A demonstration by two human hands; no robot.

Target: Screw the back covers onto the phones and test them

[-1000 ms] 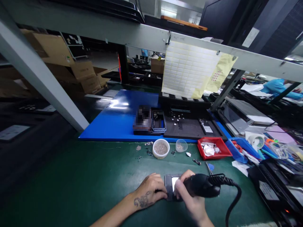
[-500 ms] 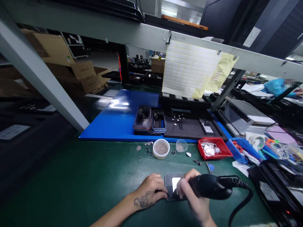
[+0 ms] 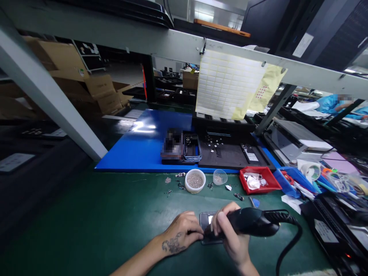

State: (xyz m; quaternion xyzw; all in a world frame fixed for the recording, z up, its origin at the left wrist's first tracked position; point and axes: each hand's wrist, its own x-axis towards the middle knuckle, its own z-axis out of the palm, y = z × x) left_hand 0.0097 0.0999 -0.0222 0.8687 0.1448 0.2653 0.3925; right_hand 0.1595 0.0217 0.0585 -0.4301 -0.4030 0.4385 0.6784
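Observation:
A dark phone (image 3: 204, 220) with its inside showing lies flat on the green bench top in front of me; a bright white patch shows on it. My left hand (image 3: 184, 232) has its fingers curled, with thumb and fingertips pressed at the phone's left edge. Wrapped around a black electric screwdriver (image 3: 254, 221) with a coiled cord is my right hand (image 3: 232, 232). The tool lies tilted low over the phone, its front end pointing left near my left fingertips. My right hand covers much of the phone, and the bit is too small to make out.
Beyond the phone stand a white tub of tiny screws (image 3: 195, 181), a clear cup (image 3: 220, 177) and a red bin (image 3: 260, 180). Loose small parts lie between them. Tweezers (image 3: 252, 202) rest near the screwdriver. A blue bin (image 3: 290, 182) and black device (image 3: 326, 230) stand right.
My right hand and the screwdriver have shifted slightly left across the phone, covering more of the white patch. My left hand has stayed at the phone's edge.

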